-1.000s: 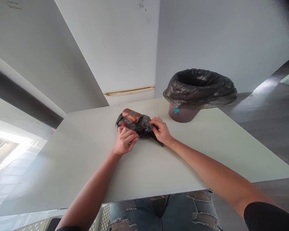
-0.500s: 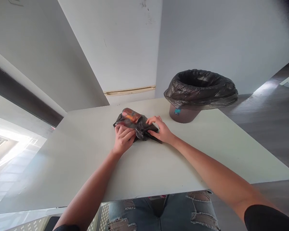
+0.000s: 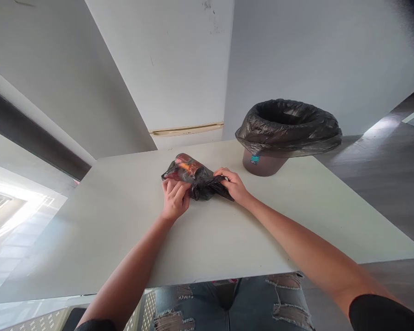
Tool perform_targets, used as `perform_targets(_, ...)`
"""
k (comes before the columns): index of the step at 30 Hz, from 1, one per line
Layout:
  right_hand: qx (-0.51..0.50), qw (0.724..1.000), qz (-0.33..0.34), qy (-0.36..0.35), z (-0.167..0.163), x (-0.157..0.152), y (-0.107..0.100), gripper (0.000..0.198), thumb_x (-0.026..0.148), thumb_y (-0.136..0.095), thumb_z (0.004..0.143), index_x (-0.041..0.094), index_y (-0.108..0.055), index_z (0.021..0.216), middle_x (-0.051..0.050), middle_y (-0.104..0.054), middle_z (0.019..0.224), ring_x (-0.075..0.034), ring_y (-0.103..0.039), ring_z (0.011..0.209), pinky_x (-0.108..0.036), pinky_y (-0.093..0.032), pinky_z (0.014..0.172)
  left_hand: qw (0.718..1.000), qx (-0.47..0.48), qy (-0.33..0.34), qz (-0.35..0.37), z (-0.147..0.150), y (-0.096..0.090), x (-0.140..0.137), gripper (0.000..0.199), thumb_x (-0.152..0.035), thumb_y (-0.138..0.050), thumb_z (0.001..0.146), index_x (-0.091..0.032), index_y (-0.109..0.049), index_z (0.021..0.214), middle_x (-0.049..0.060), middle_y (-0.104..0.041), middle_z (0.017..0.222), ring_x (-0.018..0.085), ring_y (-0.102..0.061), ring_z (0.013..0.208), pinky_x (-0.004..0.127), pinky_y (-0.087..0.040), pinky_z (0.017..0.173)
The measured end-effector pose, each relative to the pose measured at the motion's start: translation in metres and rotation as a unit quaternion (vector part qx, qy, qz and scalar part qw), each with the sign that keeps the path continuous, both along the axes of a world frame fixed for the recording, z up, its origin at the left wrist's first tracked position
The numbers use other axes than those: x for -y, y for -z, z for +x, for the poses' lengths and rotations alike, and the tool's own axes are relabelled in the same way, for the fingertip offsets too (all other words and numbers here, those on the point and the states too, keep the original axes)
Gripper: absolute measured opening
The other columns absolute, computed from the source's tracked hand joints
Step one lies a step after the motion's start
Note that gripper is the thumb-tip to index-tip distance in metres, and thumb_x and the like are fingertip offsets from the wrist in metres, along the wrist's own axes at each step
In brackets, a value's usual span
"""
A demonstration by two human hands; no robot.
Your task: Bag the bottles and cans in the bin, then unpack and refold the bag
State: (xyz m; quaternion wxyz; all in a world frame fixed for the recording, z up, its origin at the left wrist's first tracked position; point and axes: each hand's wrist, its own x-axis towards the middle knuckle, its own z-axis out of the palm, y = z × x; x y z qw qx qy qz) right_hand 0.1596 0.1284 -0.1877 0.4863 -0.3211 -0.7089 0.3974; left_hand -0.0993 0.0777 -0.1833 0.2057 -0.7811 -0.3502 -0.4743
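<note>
A thin black plastic bag (image 3: 202, 185) lies on the white table (image 3: 207, 248). Through its film shows something red and orange, perhaps wrappers (image 3: 188, 166); their exact kind is unclear. My left hand (image 3: 175, 197) is closed on the near left side of the bag, with its fingertips partly hidden by the plastic. My right hand (image 3: 233, 185) pinches the gathered black end of the bag between thumb and fingers, drawn out to the right.
Behind and right of my right hand stands a brown bin (image 3: 264, 163), lined with a black bag (image 3: 317, 131) folded over its rim. A white fridge door (image 3: 179, 69) rises beyond the table's far edge. Wooden floor (image 3: 379, 184) lies to the right.
My right hand has closed from spread fingers to a pinch on the bag's end, which is now pulled tighter to the right. My left hand stays almost in place.
</note>
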Motion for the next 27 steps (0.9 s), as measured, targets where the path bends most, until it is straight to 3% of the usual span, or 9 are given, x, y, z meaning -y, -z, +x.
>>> perform_targets(6,-0.105,0.979,-0.145,0.099,-0.002,-0.005,0.007,0.016,0.033,-0.057,0.085,0.024,-0.066,0.075,-0.001,-0.06,0.076,-0.021,-0.053,0.076,-0.033,-0.043,0.072,0.999,0.039,-0.009,-0.014,-0.001,-0.001,0.002,0.014,-0.012,-0.056,0.1,-0.025,-0.061,0.1,0.003,-0.069,0.08,0.024,-0.056,0.082,0.042,-0.036,0.084)
perform_targets(11,-0.122,0.972,-0.148,0.134,-0.002,-0.009,0.012,0.014,0.03,-0.052,0.084,0.024,-0.062,0.075,-0.001,-0.057,0.075,-0.021,-0.052,0.075,-0.033,-0.042,0.069,0.995,0.09,0.01,-0.04,-0.005,0.002,0.004,0.011,-0.018,-0.047,0.104,-0.024,-0.055,0.099,0.007,-0.074,0.097,0.026,-0.061,0.089,0.045,-0.037,0.088)
perform_targets(13,-0.108,0.978,-0.115,0.139,-0.001,-0.008,0.01,0.013,0.026,-0.054,0.081,0.025,-0.065,0.089,-0.002,-0.064,0.087,-0.023,-0.059,0.087,-0.034,-0.046,0.077,0.995,0.08,0.011,-0.053,-0.006,0.002,0.005,0.011,-0.021,-0.045,0.104,-0.024,-0.055,0.1,0.008,-0.075,0.101,0.026,-0.063,0.092,0.047,-0.038,0.09)
perform_targets(16,-0.04,0.992,0.001,0.123,0.001,-0.002,0.004,0.033,0.019,-0.059,0.081,0.026,-0.066,0.113,-0.004,-0.069,0.106,-0.025,-0.062,0.105,-0.04,-0.047,0.094,0.997,0.044,0.003,-0.065,-0.003,-0.002,0.005,0.012,-0.026,-0.049,0.101,-0.024,-0.059,0.107,0.009,-0.075,0.103,0.027,-0.066,0.094,0.048,-0.04,0.093)
perform_targets(18,0.022,0.992,0.085,0.094,0.001,0.002,0.0,0.03,0.019,-0.061,0.085,0.026,-0.068,0.114,-0.006,-0.07,0.109,-0.026,-0.061,0.108,-0.045,-0.046,0.101,0.998,0.019,-0.006,-0.062,-0.001,-0.003,0.005,0.013,-0.025,-0.057,0.095,-0.025,-0.061,0.107,0.008,-0.075,0.1,0.027,-0.066,0.092,0.047,-0.04,0.093)
perform_targets(20,0.063,0.986,0.137,0.077,0.0,0.005,-0.002,0.016,0.021,-0.063,0.091,0.026,-0.072,0.103,-0.007,-0.07,0.108,-0.027,-0.06,0.106,-0.048,-0.045,0.102,0.998,0.005,-0.016,-0.057,0.0,-0.003,0.004,0.013,-0.02,-0.061,0.09,-0.026,-0.061,0.102,0.006,-0.075,0.095,0.026,-0.065,0.09,0.046,-0.039,0.092)
perform_targets(22,0.062,0.983,0.149,0.087,-0.001,0.005,-0.002,0.008,0.026,-0.064,0.095,0.026,-0.072,0.092,-0.007,-0.071,0.105,-0.027,-0.06,0.102,-0.049,-0.047,0.099,0.998,0.01,-0.019,-0.053,-0.001,-0.001,0.003,0.015,-0.015,-0.059,0.088,-0.026,-0.059,0.099,0.005,-0.073,0.094,0.026,-0.063,0.089,0.046,-0.039,0.09)
perform_targets(27,0.021,0.984,0.125,0.124,-0.003,0.003,0.002,0.027,0.04,-0.059,0.105,0.025,-0.067,0.085,-0.007,-0.07,0.097,-0.026,-0.059,0.095,-0.045,-0.049,0.089,0.997,0.047,-0.039,-0.053,-0.007,0.006,0.003,0.018,-0.012,-0.053,0.087,-0.024,-0.057,0.099,0.008,-0.071,0.096,0.027,-0.057,0.086,0.047,-0.037,0.088)
